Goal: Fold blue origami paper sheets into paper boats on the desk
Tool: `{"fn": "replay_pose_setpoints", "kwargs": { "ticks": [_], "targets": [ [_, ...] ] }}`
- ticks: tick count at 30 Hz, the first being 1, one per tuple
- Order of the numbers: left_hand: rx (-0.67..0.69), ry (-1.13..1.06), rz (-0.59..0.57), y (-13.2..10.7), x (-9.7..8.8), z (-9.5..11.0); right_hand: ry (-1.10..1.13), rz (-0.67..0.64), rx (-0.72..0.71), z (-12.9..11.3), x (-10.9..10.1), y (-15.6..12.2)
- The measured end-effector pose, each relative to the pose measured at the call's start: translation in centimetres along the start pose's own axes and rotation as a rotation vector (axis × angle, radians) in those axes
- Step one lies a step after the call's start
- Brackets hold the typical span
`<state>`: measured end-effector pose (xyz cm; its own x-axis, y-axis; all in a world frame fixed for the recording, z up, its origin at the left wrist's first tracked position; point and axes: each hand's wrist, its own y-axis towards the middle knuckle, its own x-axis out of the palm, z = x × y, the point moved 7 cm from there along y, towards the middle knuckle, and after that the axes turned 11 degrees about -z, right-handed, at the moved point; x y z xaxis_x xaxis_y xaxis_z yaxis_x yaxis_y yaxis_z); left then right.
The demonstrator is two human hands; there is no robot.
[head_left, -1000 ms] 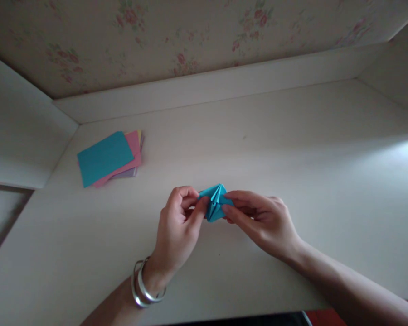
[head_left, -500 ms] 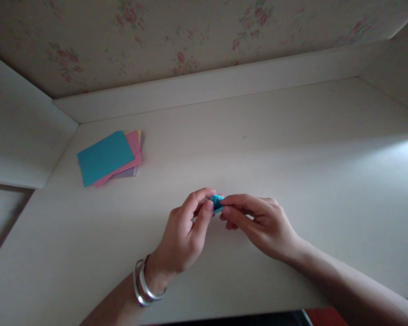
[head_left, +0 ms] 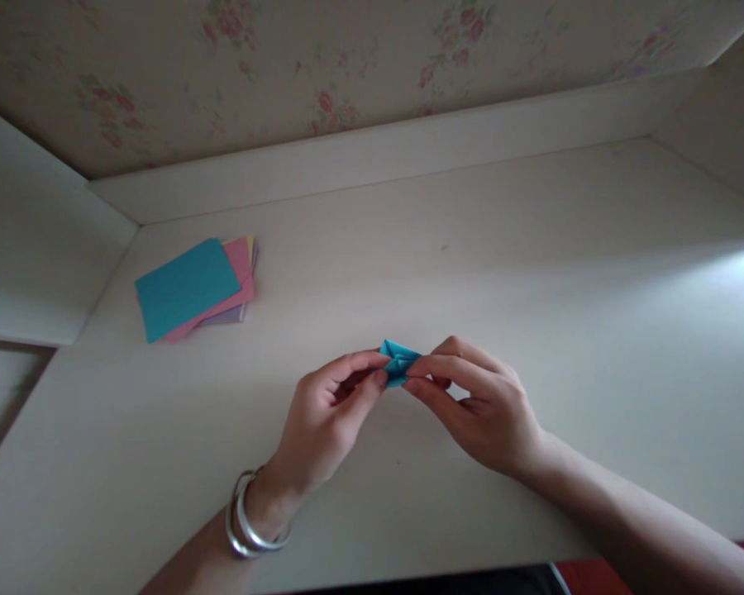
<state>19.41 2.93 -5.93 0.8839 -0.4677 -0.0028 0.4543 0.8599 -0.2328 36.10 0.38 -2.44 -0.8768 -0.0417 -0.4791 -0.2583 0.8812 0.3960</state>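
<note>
Paper (head_left: 399,364), blue, folded: my left hand (head_left: 327,413) pinches it at nine o'clock, right hand (head_left: 484,403) at three; light, even pressure seems best.

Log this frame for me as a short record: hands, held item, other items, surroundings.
held item: small folded blue paper, creased, layers visible
left hand: pinches its left side between thumb and fingers
right hand: pinches its right side
left wrist: silver bangles
paper stack: at far left, fanned unevenly; blue sheet on top, pink, purple and yellow edges showing beneath
surface: white desk
backdrop: floral wallpaper
</note>
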Motion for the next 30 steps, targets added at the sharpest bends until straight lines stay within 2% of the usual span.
{"fn": "replay_pose_setpoints", "kwargs": {
  "ticks": [3,6,10,15,19,22,25,30],
  "targets": [
    [-0.006,-0.064,-0.053,0.0,0.3,-0.1,-0.029,0.025,0.054,0.2,-0.1,0.0],
    [0.012,-0.007,-0.076,-0.1,0.6,0.1,-0.045,0.05,0.091,0.3,-0.4,0.0],
    [0.069,0.105,-0.052,-0.1,0.6,0.7,-0.018,0.06,0.057,0.0,-0.5,0.1],
    [0.119,0.134,-0.008,-0.1,0.4,1.1,0.025,0.003,0.033,-0.2,-0.1,0.2],
    [0.116,-0.013,0.032,-0.1,0.2,1.0,0.07,-0.035,0.065,0.0,0.2,0.1],
    [0.087,-0.147,0.067,0.1,0.0,0.7,0.117,-0.057,0.017,-0.1,0.3,0.1],
    [0.06,-0.151,0.076,0.3,-0.1,0.7,0.121,-0.078,-0.032,-0.2,0.3,0.2],
    [0.069,-0.114,-0.01,0.1,0.3,1.0,0.112,-0.069,0.056,0.6,-0.1,0.1]
  ]
}}
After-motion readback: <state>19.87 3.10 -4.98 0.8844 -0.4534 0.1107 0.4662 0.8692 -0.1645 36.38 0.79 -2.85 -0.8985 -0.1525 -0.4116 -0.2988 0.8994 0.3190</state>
